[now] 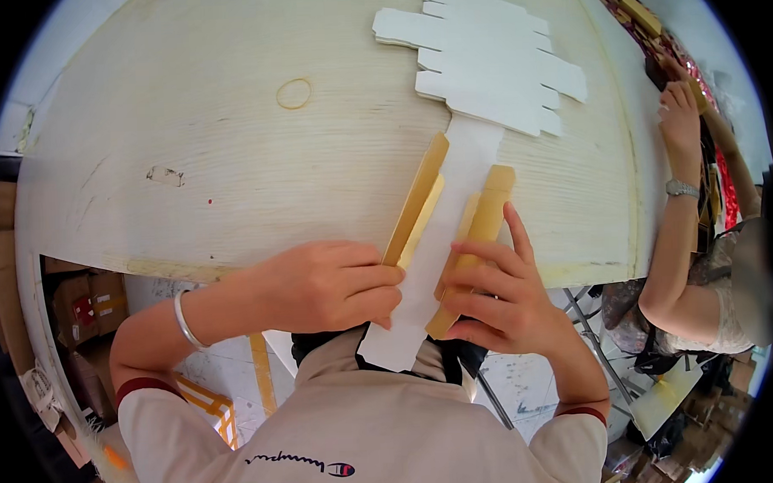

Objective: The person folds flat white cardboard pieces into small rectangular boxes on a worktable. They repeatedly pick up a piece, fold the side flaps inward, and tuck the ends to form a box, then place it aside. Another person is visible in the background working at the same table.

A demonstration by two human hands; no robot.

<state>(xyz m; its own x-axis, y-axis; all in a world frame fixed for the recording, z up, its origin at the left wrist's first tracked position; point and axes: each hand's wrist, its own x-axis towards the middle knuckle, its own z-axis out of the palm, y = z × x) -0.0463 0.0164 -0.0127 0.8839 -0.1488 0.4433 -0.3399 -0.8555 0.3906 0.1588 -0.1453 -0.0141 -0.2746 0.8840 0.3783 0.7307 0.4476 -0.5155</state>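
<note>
A partly folded carton [430, 257], white along its middle strip and gold on its raised side panels, lies at the near edge of the table and juts over it toward me. My left hand [333, 286] pinches the lower end of the left gold panel [413, 211], which stands up at a slant. On the right gold panel [487, 208] my right hand [503, 293] has its fingers curled across the outside, the index finger lifted. Just beyond the carton's far end lies a stack of flat white carton blanks [491, 63] with notched flaps.
A rubber band [294, 93] lies on the pale wooden table [231, 179], left of the stack. At the right, a co-worker's hand [680, 116] with a wristwatch reaches among gold and red pieces. Brown cardboard boxes [95, 303] sit under the table's left side.
</note>
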